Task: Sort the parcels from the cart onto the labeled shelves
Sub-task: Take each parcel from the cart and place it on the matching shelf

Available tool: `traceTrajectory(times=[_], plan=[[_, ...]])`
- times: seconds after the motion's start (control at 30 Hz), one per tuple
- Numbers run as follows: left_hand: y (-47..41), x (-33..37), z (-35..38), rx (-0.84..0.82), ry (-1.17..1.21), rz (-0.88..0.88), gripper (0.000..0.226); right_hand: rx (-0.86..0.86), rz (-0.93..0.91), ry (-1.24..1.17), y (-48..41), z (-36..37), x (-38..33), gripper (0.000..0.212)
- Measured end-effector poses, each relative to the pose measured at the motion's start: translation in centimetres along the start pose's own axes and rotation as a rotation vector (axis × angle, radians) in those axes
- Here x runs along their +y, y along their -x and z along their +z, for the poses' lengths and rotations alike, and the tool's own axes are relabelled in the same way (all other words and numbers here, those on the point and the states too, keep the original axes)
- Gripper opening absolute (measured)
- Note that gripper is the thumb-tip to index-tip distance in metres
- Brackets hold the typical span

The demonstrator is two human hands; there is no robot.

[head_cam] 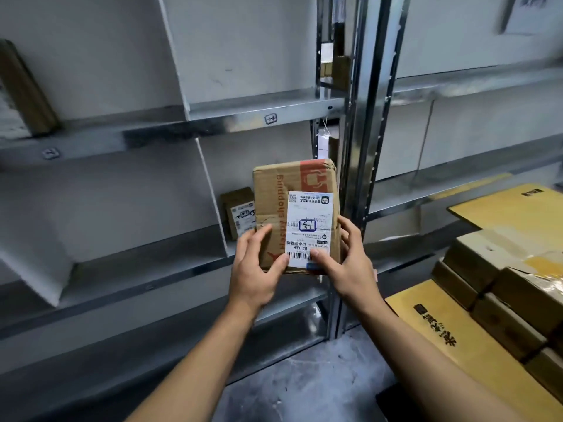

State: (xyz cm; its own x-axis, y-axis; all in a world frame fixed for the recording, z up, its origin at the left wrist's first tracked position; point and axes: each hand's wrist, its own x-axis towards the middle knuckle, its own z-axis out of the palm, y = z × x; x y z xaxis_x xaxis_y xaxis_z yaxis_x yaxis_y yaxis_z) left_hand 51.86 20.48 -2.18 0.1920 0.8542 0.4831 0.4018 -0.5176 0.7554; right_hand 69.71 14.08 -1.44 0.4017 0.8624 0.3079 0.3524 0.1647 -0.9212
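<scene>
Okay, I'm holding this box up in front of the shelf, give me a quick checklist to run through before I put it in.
1. Grip: left hand and right hand both hold the parcel at its near end: ok.
2. Label faces you, with its boxed handwritten mark in view: ok.
3. Mark matches the shelf tag on the rail above: the tag is too blurred, cannot tell.
4. Room in the compartment: a small parcel stands near the divider; the space beside it is hidden behind the parcel: cannot tell.
</scene>
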Motion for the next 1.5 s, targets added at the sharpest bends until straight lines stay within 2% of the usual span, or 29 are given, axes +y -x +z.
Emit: traceTrajectory(times=[0.13, 0.4, 0.63, 0.93, 1.3, 1.5], plan=[[-0.7, -1.0, -5.3, 0.035, -0.063, 0.066, 0.061, 0.030, -0.049, -0.067, 0.4, 5.1, -2.6, 0.078], [-0.7, -3.2, -14.7, 0.066, -0.127, 0.100, 0.060, 0.038, -0.090, -0.181, 2.2, 13.1, -7.0, 0.075], [-1.4, -2.2, -23.0, 0.064, -0.180, 0.196, 0.060, 0.009, -0.159, -0.414, 2.2, 18.2, -12.1, 0.071], [-3.4, -1.6, -32.1, 0.131, -0.480, 0.139, 0.058, -0.022, -0.323, -0.378, -0.4, 22.0, -17.9, 0.072], [-5.7, -3.1, -38.0, 0.128, -0.662, 0.064, 0.058, -0.122, -0.347, -0.471, -5.2, 25.5, -22.0, 0.070], [-9.2, -2.5, -39.3, 0.130, -0.947, 0.092, 0.055, -0.174, -0.408, -0.450, -9.9, 27.5, -24.8, 0.070]])
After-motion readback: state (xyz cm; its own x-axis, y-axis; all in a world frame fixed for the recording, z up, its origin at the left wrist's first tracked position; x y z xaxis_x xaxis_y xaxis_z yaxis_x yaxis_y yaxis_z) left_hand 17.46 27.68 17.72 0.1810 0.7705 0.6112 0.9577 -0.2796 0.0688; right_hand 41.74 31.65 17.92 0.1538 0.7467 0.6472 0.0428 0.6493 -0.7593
